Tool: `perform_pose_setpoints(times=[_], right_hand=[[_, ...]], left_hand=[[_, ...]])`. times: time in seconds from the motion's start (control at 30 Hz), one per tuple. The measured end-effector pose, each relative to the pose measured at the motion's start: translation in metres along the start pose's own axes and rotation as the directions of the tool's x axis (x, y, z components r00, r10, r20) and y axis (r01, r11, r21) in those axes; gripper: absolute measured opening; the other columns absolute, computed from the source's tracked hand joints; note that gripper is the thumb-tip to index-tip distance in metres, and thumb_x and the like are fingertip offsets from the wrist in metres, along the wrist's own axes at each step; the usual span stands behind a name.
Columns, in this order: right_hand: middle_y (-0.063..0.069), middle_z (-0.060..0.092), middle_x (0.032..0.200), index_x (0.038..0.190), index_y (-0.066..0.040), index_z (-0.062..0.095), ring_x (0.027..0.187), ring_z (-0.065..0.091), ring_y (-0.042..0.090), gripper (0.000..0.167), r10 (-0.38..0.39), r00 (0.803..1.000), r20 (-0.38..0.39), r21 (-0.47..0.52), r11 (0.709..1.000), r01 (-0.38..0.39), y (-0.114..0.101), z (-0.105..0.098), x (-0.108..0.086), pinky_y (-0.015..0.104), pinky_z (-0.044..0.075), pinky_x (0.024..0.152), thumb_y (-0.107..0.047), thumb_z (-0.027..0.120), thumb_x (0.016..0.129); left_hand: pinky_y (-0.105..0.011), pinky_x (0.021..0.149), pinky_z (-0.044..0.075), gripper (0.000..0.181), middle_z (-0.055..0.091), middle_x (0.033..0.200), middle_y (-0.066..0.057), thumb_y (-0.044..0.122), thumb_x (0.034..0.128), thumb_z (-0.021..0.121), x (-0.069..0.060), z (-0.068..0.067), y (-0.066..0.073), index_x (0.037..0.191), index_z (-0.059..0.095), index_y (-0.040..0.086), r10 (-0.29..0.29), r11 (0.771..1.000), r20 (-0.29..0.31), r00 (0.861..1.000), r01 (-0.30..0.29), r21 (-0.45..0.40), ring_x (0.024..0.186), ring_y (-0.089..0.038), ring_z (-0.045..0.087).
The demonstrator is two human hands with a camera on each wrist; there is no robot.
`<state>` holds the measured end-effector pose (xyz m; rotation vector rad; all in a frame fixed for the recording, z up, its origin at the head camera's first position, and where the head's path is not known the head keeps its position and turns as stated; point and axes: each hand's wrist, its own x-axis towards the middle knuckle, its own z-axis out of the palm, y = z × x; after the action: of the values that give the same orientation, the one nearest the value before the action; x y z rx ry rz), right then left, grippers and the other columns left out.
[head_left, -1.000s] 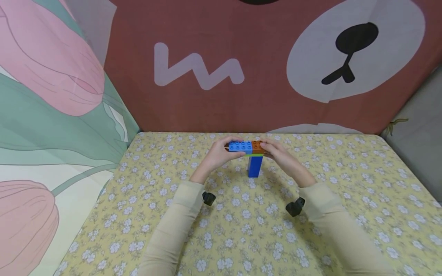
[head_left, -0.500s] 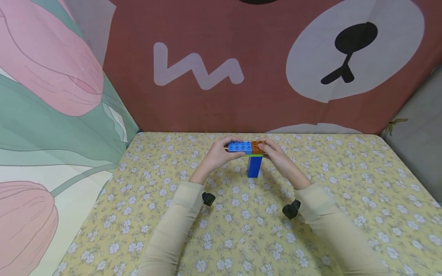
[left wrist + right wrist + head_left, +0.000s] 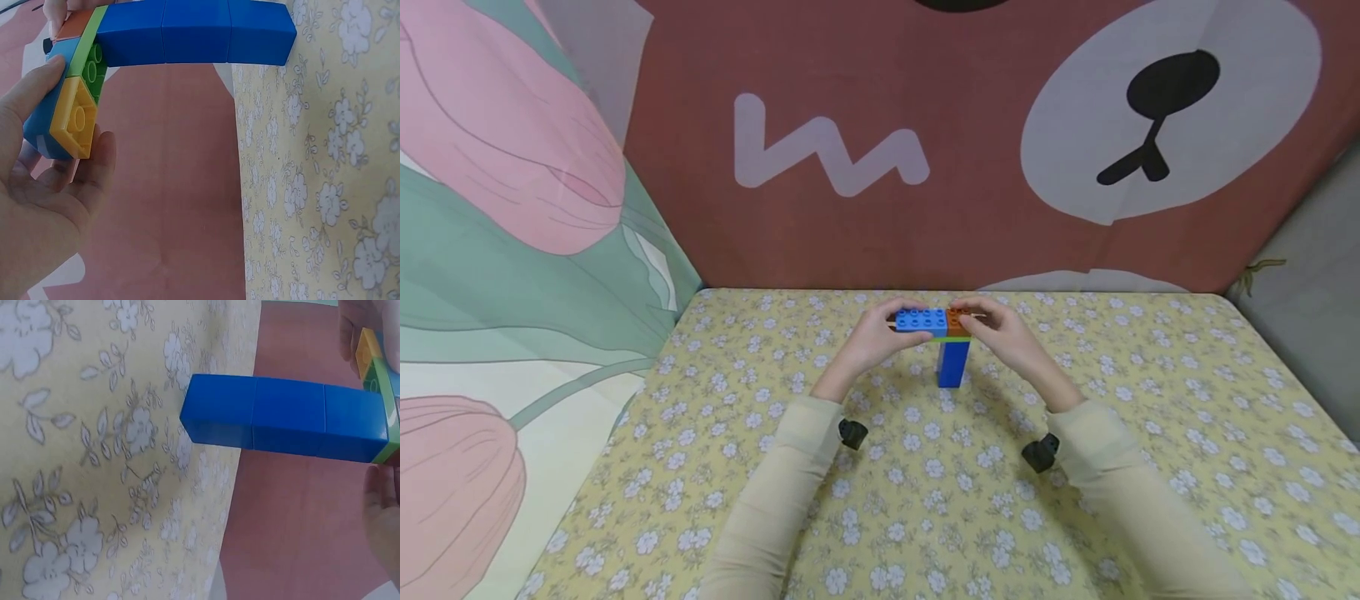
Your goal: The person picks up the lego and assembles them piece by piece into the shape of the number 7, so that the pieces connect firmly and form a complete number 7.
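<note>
A column of stacked dark blue toy bricks (image 3: pixel 952 365) stands upright on the table. Across its top lies a thin green plate (image 3: pixel 86 53), with a yellow piece (image 3: pixel 74 119) beside it under the overhanging left end. Above them, a light blue brick (image 3: pixel 921 322) sits end to end with an orange-brown brick (image 3: pixel 955 328). My left hand (image 3: pixel 874 335) grips the light blue brick, thumb in front and fingers behind. My right hand (image 3: pixel 1009 335) pinches the orange-brown brick between thumb and fingers; part of that brick is hidden by them.
A yellow flowered cloth (image 3: pixel 910 500) covers the table. Behind it rises a reddish-brown printed backdrop (image 3: pixel 850 242), and a tulip-patterned one (image 3: pixel 512 317) is on the left. Small black cameras (image 3: pixel 852 432) sit at both wrists.
My right hand's fingers have shifted left along the orange-brown brick, and now lie at its front and back. The left hand and the blue column stay where they were.
</note>
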<state>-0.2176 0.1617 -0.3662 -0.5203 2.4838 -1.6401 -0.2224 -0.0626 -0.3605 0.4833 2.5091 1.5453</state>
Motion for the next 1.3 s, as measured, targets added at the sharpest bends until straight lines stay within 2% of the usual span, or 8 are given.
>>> perform_pose_setpoints(times=[0.2,0.5,0.63,0.8,0.9,1.1,1.3], right_hand=[[0.014,0.053,0.132,0.132,-0.007,0.055,0.119,0.052,0.031,0.041,-0.023,1.000,-0.002,-0.057,0.998,0.023,0.001,-0.002,0.001,0.048,0.049,0.095,-0.029,0.056,0.097],[0.014,0.056,0.126,0.128,-0.006,0.059,0.111,0.055,0.029,0.037,-0.067,0.998,-0.005,-0.117,0.991,0.066,0.001,-0.001,0.006,0.043,0.051,0.088,-0.027,0.058,0.097],[0.014,0.056,0.125,0.128,-0.006,0.059,0.109,0.055,0.029,0.038,-0.055,0.998,-0.011,-0.110,0.992,0.053,0.001,0.001,0.007,0.041,0.051,0.086,-0.028,0.057,0.097],[0.017,0.054,0.129,0.132,-0.004,0.055,0.115,0.056,0.033,0.042,-0.049,0.999,-0.010,-0.092,0.995,0.048,0.003,0.001,0.006,0.034,0.053,0.086,-0.027,0.055,0.098],[0.019,0.052,0.131,0.135,-0.003,0.052,0.118,0.055,0.036,0.043,-0.051,0.999,0.007,-0.074,0.996,0.051,0.004,0.000,0.005,0.038,0.053,0.090,-0.026,0.054,0.098],[0.018,0.048,0.136,0.137,-0.007,0.049,0.120,0.053,0.037,0.043,-0.055,0.996,0.066,-0.042,0.997,0.058,0.008,-0.004,0.004,0.051,0.050,0.095,-0.022,0.056,0.098],[0.018,0.043,0.142,0.142,-0.004,0.043,0.124,0.050,0.040,0.049,-0.076,0.993,0.095,-0.017,0.997,0.078,0.015,-0.007,0.004,0.054,0.048,0.097,-0.016,0.057,0.097]], left_hand=[[-0.028,0.075,0.053,0.042,0.058,0.124,-0.004,0.026,0.0866,0.072,-0.001,0.000,0.000,0.126,0.061,0.020,0.005,1.000,0.004,1.000,-0.005,-0.008,0.101,-0.021,0.061],[-0.027,0.074,0.054,0.041,0.057,0.124,-0.005,0.025,0.0867,0.072,-0.002,-0.003,0.001,0.126,0.061,0.020,-0.002,1.000,0.009,1.000,0.002,-0.018,0.100,-0.020,0.062],[-0.027,0.075,0.054,0.041,0.057,0.125,-0.006,0.024,0.0868,0.072,-0.002,-0.004,0.001,0.126,0.061,0.019,0.000,1.000,0.004,1.000,0.000,-0.021,0.100,-0.021,0.062],[-0.032,0.078,0.055,0.043,0.057,0.125,-0.007,0.024,0.0872,0.071,-0.002,-0.003,0.001,0.128,0.060,0.018,0.003,1.000,0.002,1.000,-0.003,-0.026,0.101,-0.021,0.062],[-0.036,0.081,0.056,0.044,0.057,0.125,-0.007,0.025,0.0875,0.071,-0.002,-0.002,0.000,0.129,0.059,0.019,-0.001,0.999,0.014,1.000,0.001,-0.040,0.101,-0.022,0.063],[-0.036,0.081,0.055,0.046,0.057,0.126,-0.006,0.025,0.0880,0.070,-0.003,-0.003,-0.003,0.132,0.057,0.022,0.003,0.999,0.014,1.000,-0.002,-0.052,0.105,-0.023,0.061],[-0.048,0.090,0.053,0.054,0.059,0.123,-0.008,0.024,0.0869,0.072,-0.005,-0.009,-0.009,0.137,0.051,0.020,-0.037,0.994,0.002,0.999,0.037,-0.102,0.113,-0.025,0.058]])
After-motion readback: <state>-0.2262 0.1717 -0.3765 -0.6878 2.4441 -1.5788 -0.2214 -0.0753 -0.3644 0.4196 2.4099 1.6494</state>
